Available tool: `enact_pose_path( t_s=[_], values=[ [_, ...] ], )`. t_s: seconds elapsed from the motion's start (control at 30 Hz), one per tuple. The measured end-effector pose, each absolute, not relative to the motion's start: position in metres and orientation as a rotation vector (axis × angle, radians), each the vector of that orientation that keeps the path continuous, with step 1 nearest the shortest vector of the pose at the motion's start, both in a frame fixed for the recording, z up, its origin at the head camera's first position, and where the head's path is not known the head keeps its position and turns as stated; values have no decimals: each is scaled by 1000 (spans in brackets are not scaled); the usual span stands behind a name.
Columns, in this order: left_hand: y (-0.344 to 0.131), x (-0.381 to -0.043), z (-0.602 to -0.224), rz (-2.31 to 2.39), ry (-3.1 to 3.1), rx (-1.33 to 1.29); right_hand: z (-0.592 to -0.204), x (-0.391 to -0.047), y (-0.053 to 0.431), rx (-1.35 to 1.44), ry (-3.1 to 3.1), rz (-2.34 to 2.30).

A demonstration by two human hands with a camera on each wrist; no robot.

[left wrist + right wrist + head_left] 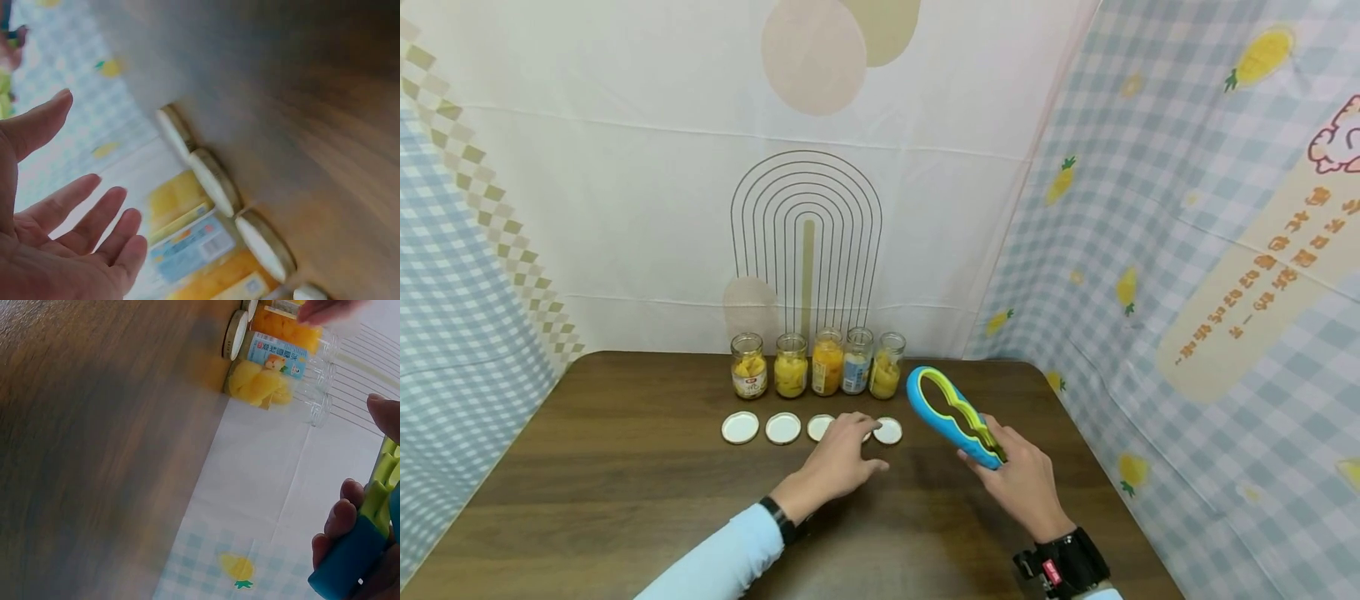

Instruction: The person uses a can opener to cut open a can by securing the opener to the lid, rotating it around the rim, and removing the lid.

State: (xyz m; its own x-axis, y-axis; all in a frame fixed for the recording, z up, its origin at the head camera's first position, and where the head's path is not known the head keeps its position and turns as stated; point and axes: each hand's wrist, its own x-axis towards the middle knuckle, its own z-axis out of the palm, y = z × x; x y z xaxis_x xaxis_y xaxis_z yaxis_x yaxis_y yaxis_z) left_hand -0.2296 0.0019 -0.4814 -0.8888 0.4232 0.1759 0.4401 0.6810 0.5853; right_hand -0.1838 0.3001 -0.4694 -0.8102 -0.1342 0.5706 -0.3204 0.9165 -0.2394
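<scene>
My right hand [1021, 479] grips a blue and green jar opener [951, 433] by its handle end, with the ringed end tilted up to the left above the table. In the right wrist view, fingers [340, 519] curl round the opener's blue handle [350, 556]. My left hand [838, 467] hovers over the row of white-faced lids [783, 427], fingers spread and holding nothing. It partly covers the lids toward the right; the rightmost lid [887, 431] shows beside its fingertips. Behind the lids, several lidless glass jars [791, 367] of yellow and orange fruit stand in a row.
The brown wooden table [625, 500] ends at the back against a white printed cloth [647, 225]. A checked cloth with pineapples [1075, 275] hangs along the right side, and another checked cloth [460, 333] hangs at left.
</scene>
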Motion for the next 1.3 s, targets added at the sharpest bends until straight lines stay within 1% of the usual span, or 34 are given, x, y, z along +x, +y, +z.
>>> enact_pose_path(
  t_s=[0.23,0.43,0.6,0.83,1.07,1.3],
  values=[
    [-26,-189,-460,-1064,-2765,-671,-469,-183,300,302,-2522,441],
    [-37,-169,-450,-1064,-2739,-626,-470,-183,300,278,-2517,455],
    [-41,-164,-448,-1016,-2700,-591,-470,-183,299,263,-2528,467],
    [-46,-165,-448,-1064,-2696,-545,-471,-183,298,221,-2562,475],
    [-55,-167,-467,-1122,-2730,-457,-470,-185,299,130,-2655,523],
    [-65,-169,-479,-1083,-2730,-412,-471,-190,304,-55,-2830,591]
  ],
)
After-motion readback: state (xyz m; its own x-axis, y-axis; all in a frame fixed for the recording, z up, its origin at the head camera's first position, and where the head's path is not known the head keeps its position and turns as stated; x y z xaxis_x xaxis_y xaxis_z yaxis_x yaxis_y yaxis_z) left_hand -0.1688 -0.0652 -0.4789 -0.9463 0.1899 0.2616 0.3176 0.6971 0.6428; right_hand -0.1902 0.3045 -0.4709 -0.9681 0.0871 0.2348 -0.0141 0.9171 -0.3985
